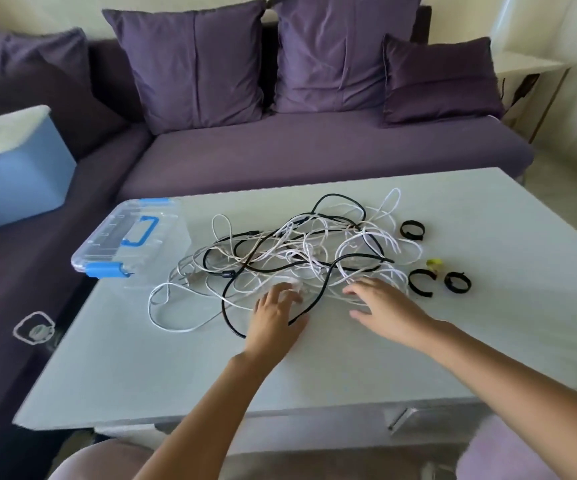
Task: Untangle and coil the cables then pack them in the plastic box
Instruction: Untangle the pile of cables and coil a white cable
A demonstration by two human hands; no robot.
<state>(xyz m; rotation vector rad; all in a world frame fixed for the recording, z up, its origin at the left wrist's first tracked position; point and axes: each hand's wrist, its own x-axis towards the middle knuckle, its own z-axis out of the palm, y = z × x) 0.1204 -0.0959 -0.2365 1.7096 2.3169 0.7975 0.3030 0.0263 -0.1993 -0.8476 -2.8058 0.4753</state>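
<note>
1 purple sofa [314,150] at the back w/ 4 cushions [193,64]. 1 pale table [176,368] in front of it. 1 blue bin [20,178] w/ white lid sits on the sofa's left part.

1 tangle of cables [297,258] lies mid-table, black & white strands mixed, too knotted to count, none coiled. 1 clear plastic box [131,237], lid on, blue handle + blue latches, sits at the table's far-left corner, just left of the tangle.

2 hands, both at the tangle's near edge. Left hand [276,313]: fingers reach onto a white cable end, a black loop running by the palm; too blurred to tell if it's pinching. Right hand [384,306]: fingers straight & spread, gripping nothing.

3 black straps [411,230] right of the tangle, 1 farther back, 2 nearer. 1 small yellow bit [434,263] between them.
</note>
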